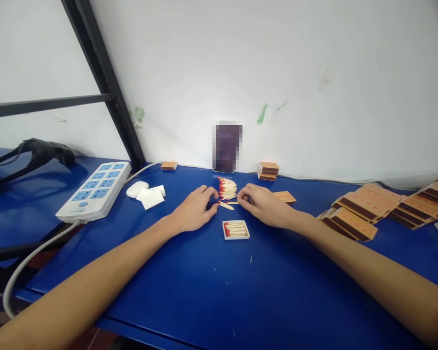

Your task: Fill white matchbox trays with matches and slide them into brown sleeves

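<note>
A pile of red-headed matches (227, 188) lies on the blue tabletop, between my two hands. A few more matches (226, 205) lie loose just in front of it. My left hand (196, 210) is at the red heads of these loose matches, its thumb and fingers bent but apart. On the other side, my right hand (261, 204) has its fingers curled together in a pinch at the plain end of a match. Nearer to me sits a white matchbox tray (236, 237) holding several matches, heads to the left. An orange matchbox sleeve (285, 197) lies partly behind my right hand.
Flat matchbox sleeves (368, 201) spread in stacks at the right. Matchboxes (268, 170) are stacked by the wall, with another matchbox (169, 166) further left. White paper pieces (151, 197), a power strip (95, 189), a black strap (40, 150) and a dark metal frame (109, 82) are at left.
</note>
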Demonstrator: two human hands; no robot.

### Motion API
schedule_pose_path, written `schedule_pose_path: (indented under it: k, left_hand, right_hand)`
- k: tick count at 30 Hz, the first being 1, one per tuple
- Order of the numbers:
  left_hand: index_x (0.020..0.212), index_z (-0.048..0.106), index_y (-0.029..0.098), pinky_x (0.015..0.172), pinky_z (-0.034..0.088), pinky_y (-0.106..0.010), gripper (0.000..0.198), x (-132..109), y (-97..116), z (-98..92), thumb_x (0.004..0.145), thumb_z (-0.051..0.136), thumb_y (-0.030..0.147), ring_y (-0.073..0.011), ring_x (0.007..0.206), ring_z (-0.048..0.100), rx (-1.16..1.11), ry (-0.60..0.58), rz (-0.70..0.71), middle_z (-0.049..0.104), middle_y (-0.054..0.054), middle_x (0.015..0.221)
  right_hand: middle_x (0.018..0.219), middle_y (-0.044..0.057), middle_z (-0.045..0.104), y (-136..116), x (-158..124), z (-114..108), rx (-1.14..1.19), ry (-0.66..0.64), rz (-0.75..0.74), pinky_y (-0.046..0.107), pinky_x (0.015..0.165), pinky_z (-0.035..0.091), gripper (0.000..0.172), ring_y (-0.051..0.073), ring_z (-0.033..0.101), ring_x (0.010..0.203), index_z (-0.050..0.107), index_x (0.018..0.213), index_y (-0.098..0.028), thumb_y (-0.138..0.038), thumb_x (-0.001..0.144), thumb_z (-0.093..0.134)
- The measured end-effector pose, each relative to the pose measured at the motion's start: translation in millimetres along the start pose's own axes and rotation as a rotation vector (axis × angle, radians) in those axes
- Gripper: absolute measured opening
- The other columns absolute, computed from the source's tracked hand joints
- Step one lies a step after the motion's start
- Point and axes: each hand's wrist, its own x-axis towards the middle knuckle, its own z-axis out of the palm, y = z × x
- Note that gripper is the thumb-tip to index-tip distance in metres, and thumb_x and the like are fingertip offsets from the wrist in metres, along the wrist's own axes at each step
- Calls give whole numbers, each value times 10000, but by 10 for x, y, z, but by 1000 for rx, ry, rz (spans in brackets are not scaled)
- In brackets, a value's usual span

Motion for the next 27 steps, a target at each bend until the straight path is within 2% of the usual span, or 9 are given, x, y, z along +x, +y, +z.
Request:
schedule_pose_path:
  k: [4, 8, 13, 22, 27]
  left_hand:
    - [1027, 551, 167, 800, 426, -330, 182, 28, -16, -21, 893, 435, 213, -183, 857, 508, -13, -14, 26, 522, -23, 826]
    - [1053, 557, 165, 827, 414, -335, 227, 34, -28, -30, 910, 381, 174, -185, 875, 507, -12, -27, 49, 527, -27, 836]
    - [1030, 554, 173, 827, 403, -328, 198, 28, -56, -12, 909, 397, 171, -186, 878, 499, -19, -32, 70, 515, -26, 837]
    - [955, 539, 185, 778, 401, -312, 145, 17, -68, -14, 910, 402, 178, -174, 840, 484, -68, -43, 96, 487, -16, 823]
    - [985, 537, 186, 760, 402, -308, 136, 7, -52, -21, 905, 427, 185, -167, 833, 487, -84, -40, 86, 483, -12, 834]
  right_hand:
    - [806, 29, 549, -26, 2, 5, -5, -16, 8, 287, 677, 399, 127, 160, 520, 740, 546, 778, -198, -212, 875, 465]
    - [792, 15, 553, -81, 15, 54, -23, 28, 63, 278, 643, 375, 128, 147, 513, 700, 541, 772, -202, -249, 874, 481]
    - [777, 4, 565, -163, 20, 89, -40, 81, 148, 266, 595, 338, 148, 137, 509, 680, 553, 762, -202, -275, 874, 489]
    - [727, -2, 549, -146, -27, 152, 85, 123, 58, 260, 602, 343, 152, 127, 485, 649, 602, 780, -200, -254, 872, 494]
    - [741, 6, 555, -154, -47, 151, 108, 136, 26, 262, 606, 343, 174, 128, 485, 655, 608, 776, -197, -254, 883, 482]
